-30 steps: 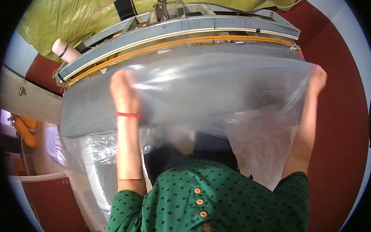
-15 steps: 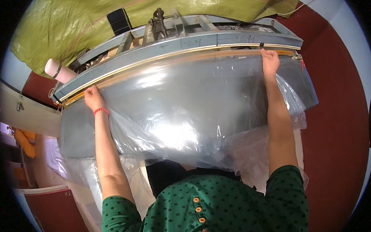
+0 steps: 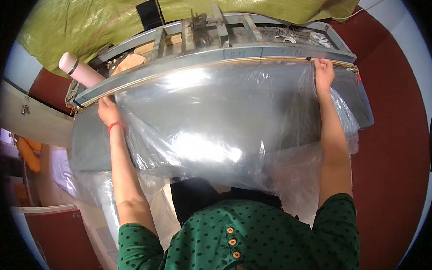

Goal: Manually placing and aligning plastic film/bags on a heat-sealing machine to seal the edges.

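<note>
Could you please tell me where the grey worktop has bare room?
On the grey worktop, one patch lies between its left edge and the left hand; a smaller one lies between the right hand and the worktop's right end. The middle is covered by the clear plastic sheet, and the metal frame behind is crowded.

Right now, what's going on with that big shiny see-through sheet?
A person is holding a clear plastic sheet spread over a grey surface. The left hand grips its far edge toward the left, and the right hand grips it toward the right, both close to the long grey metal frame. The sheet looks shiny and a bit wrinkled, with its near side loose toward the person. A pink roll leans at the frame's left end.
</note>
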Demonstrator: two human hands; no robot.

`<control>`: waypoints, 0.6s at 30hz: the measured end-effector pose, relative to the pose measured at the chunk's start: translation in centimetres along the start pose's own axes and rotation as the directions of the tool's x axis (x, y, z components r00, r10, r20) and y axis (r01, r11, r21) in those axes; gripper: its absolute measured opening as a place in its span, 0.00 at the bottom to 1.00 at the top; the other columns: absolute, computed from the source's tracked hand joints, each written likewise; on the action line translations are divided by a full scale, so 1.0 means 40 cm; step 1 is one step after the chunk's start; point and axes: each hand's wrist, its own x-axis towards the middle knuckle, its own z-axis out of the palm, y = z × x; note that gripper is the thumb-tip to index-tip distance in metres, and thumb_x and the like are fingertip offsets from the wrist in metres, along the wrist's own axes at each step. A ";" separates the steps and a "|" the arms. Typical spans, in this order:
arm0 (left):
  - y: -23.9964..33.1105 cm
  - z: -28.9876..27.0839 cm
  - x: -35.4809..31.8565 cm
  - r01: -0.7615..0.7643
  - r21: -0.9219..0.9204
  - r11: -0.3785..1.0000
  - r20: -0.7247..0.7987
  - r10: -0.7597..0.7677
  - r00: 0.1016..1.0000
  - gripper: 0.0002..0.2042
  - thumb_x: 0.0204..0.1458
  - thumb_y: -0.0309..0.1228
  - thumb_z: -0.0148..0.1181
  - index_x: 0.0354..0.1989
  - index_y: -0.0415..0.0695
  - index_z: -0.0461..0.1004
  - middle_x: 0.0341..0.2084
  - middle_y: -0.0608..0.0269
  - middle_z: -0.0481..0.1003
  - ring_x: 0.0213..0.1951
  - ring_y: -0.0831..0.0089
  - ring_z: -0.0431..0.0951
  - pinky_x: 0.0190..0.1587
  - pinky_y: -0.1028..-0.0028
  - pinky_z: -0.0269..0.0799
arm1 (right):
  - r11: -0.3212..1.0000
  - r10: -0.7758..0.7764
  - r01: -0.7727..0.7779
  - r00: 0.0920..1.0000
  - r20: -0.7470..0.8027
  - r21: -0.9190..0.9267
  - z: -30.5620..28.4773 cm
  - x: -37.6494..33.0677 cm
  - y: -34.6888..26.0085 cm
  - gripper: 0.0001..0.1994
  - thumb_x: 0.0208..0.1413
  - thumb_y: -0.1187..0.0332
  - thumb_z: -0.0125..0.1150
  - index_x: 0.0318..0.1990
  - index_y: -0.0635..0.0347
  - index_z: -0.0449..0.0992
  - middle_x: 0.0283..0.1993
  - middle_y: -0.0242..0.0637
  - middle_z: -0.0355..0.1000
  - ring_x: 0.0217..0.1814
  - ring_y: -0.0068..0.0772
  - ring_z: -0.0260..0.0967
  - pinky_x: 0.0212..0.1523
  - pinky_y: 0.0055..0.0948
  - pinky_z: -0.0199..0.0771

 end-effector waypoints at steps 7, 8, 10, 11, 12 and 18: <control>0.113 -0.048 -0.136 -0.052 -0.317 0.947 0.569 0.234 0.788 0.11 0.52 0.33 0.43 0.30 0.37 0.67 0.28 0.50 0.70 0.32 0.62 0.70 0.36 0.69 0.64 | 0.820 -0.274 0.148 0.950 -0.152 -0.553 -0.294 0.001 -0.082 0.11 0.42 0.62 0.62 0.29 0.61 0.74 0.26 0.38 0.72 0.30 0.27 0.67 0.35 0.26 0.66; 0.185 -0.056 -0.179 -0.039 -0.383 0.923 0.595 0.279 0.754 0.10 0.51 0.34 0.44 0.31 0.38 0.67 0.25 0.52 0.69 0.30 0.64 0.70 0.35 0.71 0.64 | 0.807 -0.256 0.050 0.928 -0.272 -0.589 -0.376 0.012 -0.070 0.11 0.42 0.63 0.61 0.30 0.60 0.75 0.29 0.39 0.72 0.32 0.30 0.68 0.37 0.28 0.66; 0.277 -0.082 -0.240 0.070 -0.605 0.793 0.619 0.413 0.668 0.04 0.52 0.31 0.50 0.28 0.47 0.66 0.16 0.79 0.59 0.17 0.90 0.55 0.19 0.87 0.48 | 0.617 -0.268 -0.141 0.887 -0.375 -0.774 -0.487 0.022 -0.086 0.12 0.42 0.64 0.60 0.34 0.59 0.75 0.35 0.42 0.72 0.39 0.37 0.68 0.41 0.33 0.65; 0.334 -0.115 -0.265 0.223 -0.621 0.752 0.687 0.385 0.616 0.04 0.51 0.31 0.51 0.28 0.46 0.66 0.15 0.78 0.60 0.17 0.90 0.55 0.19 0.87 0.48 | 0.618 -0.268 -0.143 0.886 -0.378 -0.773 -0.486 0.014 -0.112 0.12 0.42 0.64 0.60 0.34 0.59 0.75 0.35 0.42 0.72 0.39 0.37 0.68 0.41 0.33 0.65; 0.387 -0.156 -0.281 0.370 -0.614 0.697 0.748 0.366 0.553 0.04 0.51 0.31 0.52 0.27 0.46 0.66 0.15 0.78 0.60 0.17 0.89 0.56 0.19 0.87 0.48 | 0.558 -0.436 -0.017 0.845 -0.310 -0.830 -0.461 -0.004 -0.149 0.12 0.43 0.65 0.58 0.36 0.58 0.74 0.36 0.43 0.71 0.41 0.40 0.67 0.43 0.35 0.65; 0.449 -0.255 -0.308 0.378 -0.619 0.689 0.756 0.391 0.525 0.05 0.48 0.30 0.54 0.26 0.44 0.67 0.17 0.74 0.65 0.19 0.87 0.60 0.22 0.87 0.55 | 0.920 -0.302 0.379 0.845 0.442 -0.096 0.013 -0.269 -0.457 0.12 0.46 0.69 0.58 0.41 0.59 0.71 0.42 0.34 0.68 0.45 0.26 0.63 0.46 0.23 0.61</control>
